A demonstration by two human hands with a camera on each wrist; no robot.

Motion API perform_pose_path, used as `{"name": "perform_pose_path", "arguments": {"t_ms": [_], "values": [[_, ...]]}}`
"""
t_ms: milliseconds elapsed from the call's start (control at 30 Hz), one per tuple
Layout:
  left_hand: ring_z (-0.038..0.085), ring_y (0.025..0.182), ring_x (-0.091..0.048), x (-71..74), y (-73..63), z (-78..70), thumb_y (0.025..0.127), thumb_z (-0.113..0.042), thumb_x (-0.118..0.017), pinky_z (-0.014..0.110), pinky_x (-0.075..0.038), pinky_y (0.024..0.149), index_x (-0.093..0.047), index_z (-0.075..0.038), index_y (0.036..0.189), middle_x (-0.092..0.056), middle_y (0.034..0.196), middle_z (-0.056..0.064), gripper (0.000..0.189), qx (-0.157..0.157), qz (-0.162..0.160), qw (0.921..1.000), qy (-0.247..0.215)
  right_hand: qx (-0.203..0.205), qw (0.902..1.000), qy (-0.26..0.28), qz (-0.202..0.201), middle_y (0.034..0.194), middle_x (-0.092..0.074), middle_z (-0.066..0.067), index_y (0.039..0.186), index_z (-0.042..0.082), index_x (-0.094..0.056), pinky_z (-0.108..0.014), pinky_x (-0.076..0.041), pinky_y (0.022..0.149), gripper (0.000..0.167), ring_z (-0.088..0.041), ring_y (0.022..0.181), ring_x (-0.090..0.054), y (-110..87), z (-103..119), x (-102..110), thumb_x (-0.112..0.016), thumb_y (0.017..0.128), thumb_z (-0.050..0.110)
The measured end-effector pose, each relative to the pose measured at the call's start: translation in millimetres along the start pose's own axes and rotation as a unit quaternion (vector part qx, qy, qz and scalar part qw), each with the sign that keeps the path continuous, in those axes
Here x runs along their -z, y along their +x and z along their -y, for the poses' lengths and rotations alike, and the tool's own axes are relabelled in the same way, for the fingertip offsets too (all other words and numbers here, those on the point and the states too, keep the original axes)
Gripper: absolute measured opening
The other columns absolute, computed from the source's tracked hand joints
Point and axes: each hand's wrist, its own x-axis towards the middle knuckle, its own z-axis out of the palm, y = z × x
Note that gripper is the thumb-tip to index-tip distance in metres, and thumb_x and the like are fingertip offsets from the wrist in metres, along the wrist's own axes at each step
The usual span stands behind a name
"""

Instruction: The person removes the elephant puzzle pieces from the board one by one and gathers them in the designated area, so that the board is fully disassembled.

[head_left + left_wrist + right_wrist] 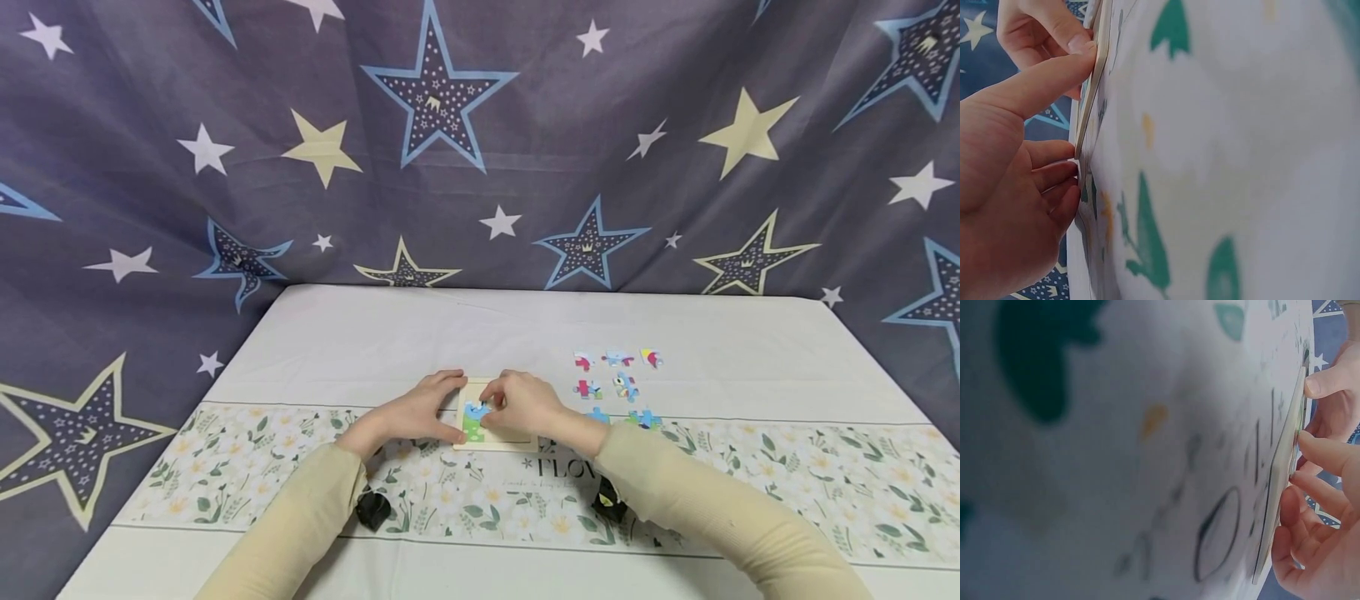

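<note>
A small wooden puzzle board (pixel 491 447) lies on the table, with joined blue and green pieces (pixel 473 423) in its left part. My left hand (pixel 414 410) spans the board's left side and steadies it, thumb at the near corner and fingertips at the far one. In the left wrist view, the thumb and fingers of that left hand (pixel 1016 169) touch the board's edge. Over the board, my right hand (pixel 528 406) pinches a puzzle piece against the filled part; the fingers mostly hide this piece. The right wrist view shows the right hand (pixel 1325 506) low over the board.
To the right of the board lie several loose puzzle pieces, among them a red and white one (pixel 583 360) and a blue and green one (pixel 645 419). A floral runner (pixel 750 475) crosses the white tablecloth (pixel 420 333). A star-patterned curtain (pixel 480 192) hangs behind.
</note>
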Motion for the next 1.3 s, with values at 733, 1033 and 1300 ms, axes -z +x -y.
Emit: {"name": "perform_pose_path", "arguments": {"t_ms": [733,1033,1300], "values": [[0.030,0.138,-0.014,0.6,-0.9,-1.4,0.074,-0.037,-0.073,0.050,-0.018,0.109,-0.027,-0.004,0.143,-0.018,0.150,0.011,0.089,0.000,0.000,1.0000,0.005,-0.003,0.9990,0.043,-0.008,0.075,-0.062,0.010,0.087,0.019,-0.065,-0.027,-0.043,0.065,0.016,-0.007,0.070,-0.055,1.9,1.1,2.5,-0.074,0.074,0.023],[0.029,0.138,-0.013,1.3,-0.7,-2.6,0.074,-0.037,-0.073,0.050,-0.018,0.109,-0.027,-0.005,0.143,-0.017,0.150,0.010,0.089,0.005,0.001,1.0000,0.005,0.004,0.9963,0.083,-0.022,0.074,-0.064,0.008,0.081,0.020,-0.062,-0.026,-0.044,0.062,0.012,-0.006,0.066,-0.056,1.3,2.2,3.0,-0.072,0.077,0.016],[0.029,0.138,-0.014,0.6,-0.7,-2.8,0.074,-0.038,-0.073,0.049,-0.019,0.109,-0.027,-0.006,0.143,-0.018,0.150,0.010,0.089,0.005,0.000,0.9999,0.010,0.005,0.9956,0.090,-0.026,0.074,-0.065,0.007,0.080,0.019,-0.062,-0.026,-0.044,0.062,0.010,-0.006,0.066,-0.057,0.2,2.6,3.3,-0.071,0.079,0.015]]}}
